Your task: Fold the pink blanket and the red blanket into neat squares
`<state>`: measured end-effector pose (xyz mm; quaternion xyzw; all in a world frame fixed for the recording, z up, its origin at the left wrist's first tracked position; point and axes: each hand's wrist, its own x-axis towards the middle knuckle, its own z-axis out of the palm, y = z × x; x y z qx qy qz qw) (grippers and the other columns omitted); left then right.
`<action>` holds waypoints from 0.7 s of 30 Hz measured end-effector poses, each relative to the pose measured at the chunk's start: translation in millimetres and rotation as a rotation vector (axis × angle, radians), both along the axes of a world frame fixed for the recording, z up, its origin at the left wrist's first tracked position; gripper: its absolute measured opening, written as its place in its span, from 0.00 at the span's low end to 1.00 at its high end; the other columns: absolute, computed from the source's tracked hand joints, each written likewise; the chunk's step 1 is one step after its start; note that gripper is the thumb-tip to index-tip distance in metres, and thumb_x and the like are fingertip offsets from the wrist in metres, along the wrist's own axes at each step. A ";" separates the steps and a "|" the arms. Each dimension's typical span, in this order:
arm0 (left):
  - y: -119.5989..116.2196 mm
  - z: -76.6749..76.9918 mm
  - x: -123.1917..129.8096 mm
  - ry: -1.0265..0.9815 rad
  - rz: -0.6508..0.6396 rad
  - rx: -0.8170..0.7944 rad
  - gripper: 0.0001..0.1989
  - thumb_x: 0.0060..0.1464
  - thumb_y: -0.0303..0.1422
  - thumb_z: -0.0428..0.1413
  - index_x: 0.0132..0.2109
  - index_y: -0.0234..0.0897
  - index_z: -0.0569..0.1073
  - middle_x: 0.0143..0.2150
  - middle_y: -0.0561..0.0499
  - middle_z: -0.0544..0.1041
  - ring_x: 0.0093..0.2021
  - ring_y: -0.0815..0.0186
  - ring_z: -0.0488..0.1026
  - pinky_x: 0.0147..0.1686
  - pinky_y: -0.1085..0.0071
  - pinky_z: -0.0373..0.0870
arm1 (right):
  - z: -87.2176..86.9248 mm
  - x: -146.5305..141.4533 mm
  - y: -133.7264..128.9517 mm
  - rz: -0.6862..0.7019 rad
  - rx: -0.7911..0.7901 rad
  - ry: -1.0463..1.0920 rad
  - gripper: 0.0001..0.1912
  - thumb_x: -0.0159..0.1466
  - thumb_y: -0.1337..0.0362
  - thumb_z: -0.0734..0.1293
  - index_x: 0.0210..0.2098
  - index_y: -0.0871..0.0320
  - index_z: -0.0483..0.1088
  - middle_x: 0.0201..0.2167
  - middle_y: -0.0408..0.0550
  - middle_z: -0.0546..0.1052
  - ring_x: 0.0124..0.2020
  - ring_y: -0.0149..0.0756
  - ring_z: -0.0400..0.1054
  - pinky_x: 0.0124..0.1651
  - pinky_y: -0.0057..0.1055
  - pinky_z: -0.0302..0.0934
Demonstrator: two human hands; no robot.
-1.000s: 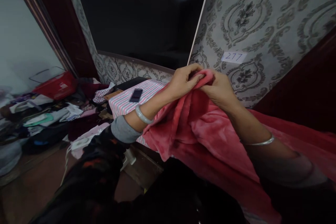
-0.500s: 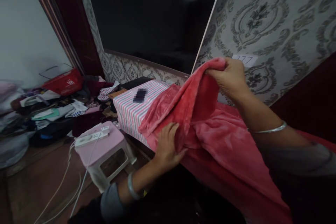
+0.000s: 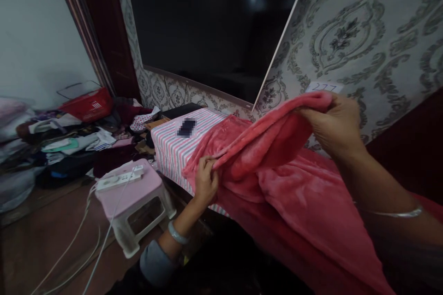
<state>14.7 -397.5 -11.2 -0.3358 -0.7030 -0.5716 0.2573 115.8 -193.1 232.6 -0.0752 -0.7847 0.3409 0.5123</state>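
A pinkish-red plush cloth (image 3: 290,184) lies in folds over a surface with a striped cover (image 3: 176,147) and hangs down its front side. Whether it is a garment or a blanket I cannot tell. My right hand (image 3: 339,124) is closed on an upper edge of the cloth and holds it raised near the wall. Lower and to the left, my left hand (image 3: 206,183) pinches the same edge. Between the two hands that edge runs in a slanting, fairly straight line. A dark blurred object (image 3: 187,127) lies on the striped cover beyond the cloth.
A pink stool (image 3: 152,184) with a white power strip (image 3: 119,180) stands at left, its cables trailing to the floor. Behind it are heaped clothes (image 3: 79,147) and a red basket (image 3: 88,103). A large dark screen (image 3: 214,23) hangs on the patterned wall.
My right hand has moved right with its edge of the cloth. My left hand, earlier lying against the cloth, now grips the edge farther up and left, drawing it straighter.
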 end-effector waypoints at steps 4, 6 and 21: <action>-8.2 2.9 -21.5 -0.005 -0.170 -0.139 0.12 0.62 0.32 0.50 0.47 0.37 0.77 0.64 0.37 0.70 0.64 0.53 0.68 0.59 0.51 0.68 | -5.1 13.7 1.9 0.017 0.034 0.029 0.06 0.46 0.63 0.72 0.24 0.58 0.75 0.22 0.41 0.72 0.26 0.32 0.64 0.29 0.30 0.60; -5.8 9.8 -34.7 -0.019 -0.311 -0.238 0.11 0.62 0.34 0.51 0.45 0.37 0.77 0.55 0.40 0.77 0.56 0.55 0.74 0.54 0.54 0.72 | -6.2 19.9 4.7 0.018 0.034 0.021 0.08 0.46 0.61 0.72 0.25 0.57 0.75 0.22 0.41 0.72 0.26 0.33 0.63 0.30 0.31 0.61; 31.9 96.4 19.5 0.433 -0.137 -0.656 0.11 0.62 0.26 0.50 0.38 0.40 0.76 0.38 0.45 0.74 0.43 0.53 0.70 0.44 0.54 0.68 | -112.0 155.2 108.2 -0.614 -0.059 -0.214 0.13 0.48 0.53 0.71 0.34 0.46 0.74 0.38 0.58 0.79 0.41 0.62 0.74 0.46 0.59 0.68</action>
